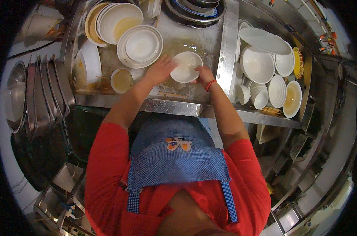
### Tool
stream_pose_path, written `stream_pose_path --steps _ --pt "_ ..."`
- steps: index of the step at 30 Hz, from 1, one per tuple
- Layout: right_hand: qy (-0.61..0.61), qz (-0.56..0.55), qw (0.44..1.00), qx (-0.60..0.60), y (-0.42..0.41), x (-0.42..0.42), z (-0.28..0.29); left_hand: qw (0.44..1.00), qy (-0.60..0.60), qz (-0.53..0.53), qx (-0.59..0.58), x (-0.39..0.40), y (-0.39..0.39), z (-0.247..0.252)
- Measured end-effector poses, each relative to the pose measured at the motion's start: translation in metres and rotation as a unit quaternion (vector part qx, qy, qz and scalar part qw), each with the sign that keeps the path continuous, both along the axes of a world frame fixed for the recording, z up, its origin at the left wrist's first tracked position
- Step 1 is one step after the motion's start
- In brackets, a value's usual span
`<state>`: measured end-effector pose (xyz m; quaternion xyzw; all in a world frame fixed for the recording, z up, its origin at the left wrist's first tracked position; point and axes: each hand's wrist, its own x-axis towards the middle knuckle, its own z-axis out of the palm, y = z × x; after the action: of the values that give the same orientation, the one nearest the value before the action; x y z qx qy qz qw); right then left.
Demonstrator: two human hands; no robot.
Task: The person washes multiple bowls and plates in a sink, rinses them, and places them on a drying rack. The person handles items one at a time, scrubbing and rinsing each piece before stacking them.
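Note:
A white bowl [186, 67] is tilted over the wet left basin of a metal sink [196, 38]. My right hand [205, 75], with a red bead bracelet at the wrist, grips the bowl by its right rim, thumb on top. Stretched palm down, my left hand [161, 69] has its fingertips at the bowl's left rim; whether it also grips the bowl is unclear. Just beyond my left hand stand stacked white bowls and plates [121, 56]. A small round bowl [121, 81] with murky liquid sits left of my left forearm.
Larger stacked dishes [107, 23] and a white dish [90, 63] occupy the basin's left. Dark pans [196, 20] stand at the back. Past the metal divider [228, 47], the right basin holds white bowls [258, 65], an oval plate [265, 41] and chopsticks [271, 111]. Metal trays [45, 91] lean at far left.

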<state>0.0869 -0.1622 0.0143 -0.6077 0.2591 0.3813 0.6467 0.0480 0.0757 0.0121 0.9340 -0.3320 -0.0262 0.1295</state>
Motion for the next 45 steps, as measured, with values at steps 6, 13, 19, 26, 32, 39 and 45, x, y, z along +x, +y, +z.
stream_pose_path --steps 6,13,19,26,32,39,45 --pt "-0.253 -0.081 0.946 -0.185 0.035 -0.023 -0.049 0.901 0.302 0.255 -0.180 -0.028 -0.088 -0.013" --pt "-0.030 0.019 0.999 -0.005 -0.002 -0.007 -0.032 0.998 0.008 -0.023 -0.055 -0.019 0.012 -0.006" --pt "-0.068 -0.116 0.991 0.022 0.021 -0.019 -0.018 0.947 0.232 0.221 0.025 -0.024 -0.060 0.014" --pt "-0.073 -0.124 0.990 0.005 0.018 -0.026 0.002 0.957 0.283 0.062 -0.006 -0.023 -0.039 0.038" --pt "-0.068 -0.031 0.997 -0.014 0.029 -0.020 0.034 0.992 -0.016 0.114 -0.040 -0.038 -0.020 -0.068" --pt "-0.206 -0.118 0.961 -0.140 0.025 -0.028 -0.024 0.904 0.249 0.162 -0.306 -0.052 -0.101 0.014" --pt "-0.031 0.018 0.995 -0.093 0.002 -0.003 0.015 0.993 0.076 0.072 -0.050 -0.013 -0.021 -0.020"
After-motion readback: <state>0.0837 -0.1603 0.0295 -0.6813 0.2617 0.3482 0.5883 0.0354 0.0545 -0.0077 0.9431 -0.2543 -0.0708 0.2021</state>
